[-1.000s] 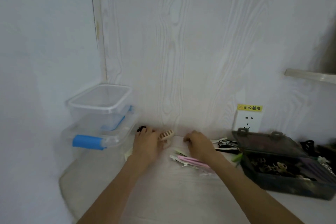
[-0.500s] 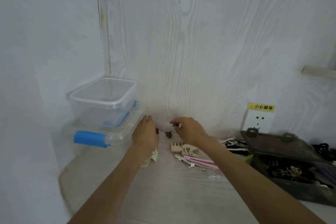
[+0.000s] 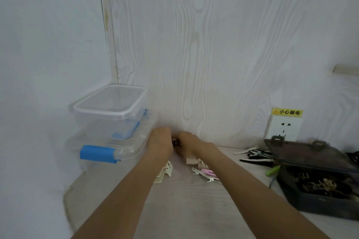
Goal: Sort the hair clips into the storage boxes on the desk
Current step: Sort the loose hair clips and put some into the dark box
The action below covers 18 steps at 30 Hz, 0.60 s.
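Observation:
My left hand and my right hand meet at the back of the desk, against the wall. A small dark hair clip shows between them, and my right hand's curled fingers pinch it. My left hand's fingers are hidden behind its back. Beside my wrists lie a cream claw clip, a beige claw clip and a pink flat clip. Two clear storage boxes with blue latches are stacked just left of my left hand. A dark storage box stands open at the right with clips inside.
Several black and white flat clips and a green clip lie by the dark box's lid. A wall socket with a yellow warning label sits behind it. The desk's left edge curves near the wall.
Both hands have moved to the back of the desk and closed together over the small dark clips. The beige claw clip was let go and lies on the desk.

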Each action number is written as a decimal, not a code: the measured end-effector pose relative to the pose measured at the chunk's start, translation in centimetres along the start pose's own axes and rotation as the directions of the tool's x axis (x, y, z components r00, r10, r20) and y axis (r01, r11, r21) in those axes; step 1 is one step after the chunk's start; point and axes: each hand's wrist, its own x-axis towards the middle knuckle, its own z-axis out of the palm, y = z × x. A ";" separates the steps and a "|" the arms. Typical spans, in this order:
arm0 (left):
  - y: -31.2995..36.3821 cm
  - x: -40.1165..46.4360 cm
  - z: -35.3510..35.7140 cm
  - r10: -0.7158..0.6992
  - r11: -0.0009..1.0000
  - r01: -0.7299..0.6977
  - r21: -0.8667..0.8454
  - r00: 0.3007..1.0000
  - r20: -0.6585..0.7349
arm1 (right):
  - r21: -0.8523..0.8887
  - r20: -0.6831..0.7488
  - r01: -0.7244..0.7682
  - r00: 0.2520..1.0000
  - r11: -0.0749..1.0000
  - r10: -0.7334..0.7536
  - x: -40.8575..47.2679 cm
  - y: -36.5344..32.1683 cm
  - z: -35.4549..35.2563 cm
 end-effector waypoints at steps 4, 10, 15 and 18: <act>-0.1 -0.1 0.0 0.008 1.000 -0.008 0.025 1.000 -0.014 | 0.048 0.012 -0.031 0.999 0.998 0.030 -0.7 0.5 -0.2; -0.6 -1.1 0.3 0.024 0.969 -0.013 -0.245 0.999 0.043 | 0.041 0.043 -0.074 0.996 0.996 0.072 -2.5 1.3 -0.6; -0.7 -3.0 -0.2 -0.011 0.806 -0.060 -0.588 0.993 -0.116 | 0.280 -0.277 0.052 0.960 0.958 0.029 -5.6 1.8 -2.7; 0.0 -4.5 -0.5 -0.028 0.674 -0.116 -0.730 0.983 -0.181 | 0.431 -0.458 0.137 0.885 0.892 0.086 -8.3 2.5 -5.1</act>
